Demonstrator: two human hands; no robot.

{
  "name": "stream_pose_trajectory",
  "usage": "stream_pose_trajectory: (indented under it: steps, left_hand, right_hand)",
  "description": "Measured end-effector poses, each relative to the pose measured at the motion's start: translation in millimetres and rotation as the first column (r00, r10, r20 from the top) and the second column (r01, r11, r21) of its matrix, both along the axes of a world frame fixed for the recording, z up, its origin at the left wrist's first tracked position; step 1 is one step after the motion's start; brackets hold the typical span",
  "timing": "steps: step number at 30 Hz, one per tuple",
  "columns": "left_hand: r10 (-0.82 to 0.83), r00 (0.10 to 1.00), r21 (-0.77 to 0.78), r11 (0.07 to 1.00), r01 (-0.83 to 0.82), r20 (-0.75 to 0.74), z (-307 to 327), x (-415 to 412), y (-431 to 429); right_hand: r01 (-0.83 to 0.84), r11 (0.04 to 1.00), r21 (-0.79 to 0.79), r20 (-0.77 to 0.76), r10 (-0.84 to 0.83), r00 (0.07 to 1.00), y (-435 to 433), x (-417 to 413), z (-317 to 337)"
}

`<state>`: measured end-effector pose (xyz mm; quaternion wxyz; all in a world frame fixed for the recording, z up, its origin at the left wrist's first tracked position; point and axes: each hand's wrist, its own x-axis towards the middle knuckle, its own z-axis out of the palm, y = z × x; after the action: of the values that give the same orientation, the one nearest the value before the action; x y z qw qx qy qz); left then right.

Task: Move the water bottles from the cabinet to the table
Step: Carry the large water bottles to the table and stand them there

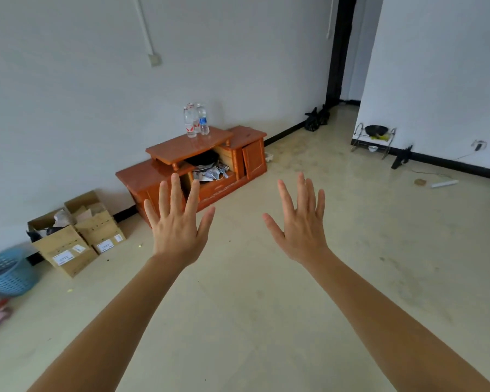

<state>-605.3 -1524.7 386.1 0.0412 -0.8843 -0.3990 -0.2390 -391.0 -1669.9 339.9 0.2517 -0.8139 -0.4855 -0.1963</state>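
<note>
Both bare forearms stretched forward, rising from bottom corners toward middle of view. Left hand (178, 224) raised, back toward camera, fingers straight and spread wide, thumb out to right, holding nothing. Right hand (301, 222) same pose, thumb out to left. Hands well apart, not touching.

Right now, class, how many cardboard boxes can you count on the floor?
2. Both stand open by the left wall: the nearer box beside the blue basket, the farther box towards the cabinet. None appears hidden.
</note>
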Motion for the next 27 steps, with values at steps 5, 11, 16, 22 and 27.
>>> stream_pose_trajectory:
  steps: [5, 11, 16, 22, 27]
  left_hand:
    - [0.086, 0.995, 0.009, 0.996, -0.086, -0.047, 0.3, 49.7, 72.0]
    - [0.177, 0.984, -0.001, 0.984, -0.178, -0.027, -24.9, 88.2, 179.1]
    - [0.212, 0.977, -0.010, 0.977, -0.212, 0.006, -41.3, 136.1, 308.5]
    - [0.174, 0.984, -0.022, 0.985, -0.174, 0.035, -5.3, 214.8, 471.7]
    - [0.144, 0.989, -0.010, 0.990, -0.144, 0.033, -1.1, 291.7, 577.5]
  right_hand:
    - [-0.101, 0.995, -0.009, 0.010, 0.101, 0.995, 95.0, 74.3, 12.1]
    - [-0.221, 0.973, -0.068, 0.012, 0.222, 0.975, 226.5, 127.0, -12.0]
    - [-0.250, 0.960, -0.126, 0.060, 0.259, 0.964, 366.0, 165.7, -22.5]
    - [-0.208, 0.969, -0.136, 0.092, 0.221, 0.971, 511.5, 244.6, 10.2]
    - [-0.133, 0.986, -0.096, 0.063, 0.139, 0.988, 590.6, 315.6, 7.8]
